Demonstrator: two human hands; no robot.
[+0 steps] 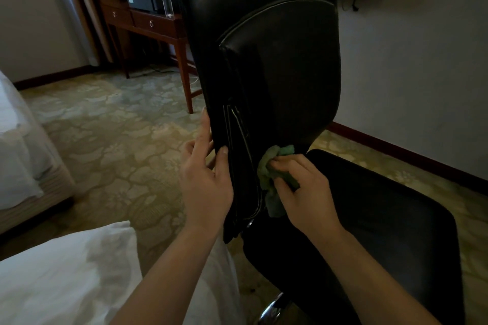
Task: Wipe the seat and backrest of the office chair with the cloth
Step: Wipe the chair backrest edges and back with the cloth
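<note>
Head view, the only one. Looks down on a black chair (264, 119) turned side-on, with the backrest (280, 45) rising at centre and the seat (383, 208) spreading to the right and near.

Shows the left hand (203, 185) gripping the backrest's left edge low down, thumb laid on the padded front, fingers (204, 124) wrapped behind, clamped on that edge. Shows the right hand (303, 187) just right of it, fingers curled and pinched on a bunched green cloth (266, 170), pressing it against the bottom of the backrest just above the join with the seat.

Places the cloth between the two hands, touching the backrest; cannot tell in the dark whether it also brushes the seat. Puts nearly all of the backrest's face above and farther than the cloth, long axis roughly upright. Calls, by judgement, for strokes upward along that axis. Leaves the seat right of and below the right hand, so nearer that hand than the left.

Takes in, far left, a wooden desk (158, 25) with a bottle (167, 1) on it, and a white bed (66, 277) near left.
</note>
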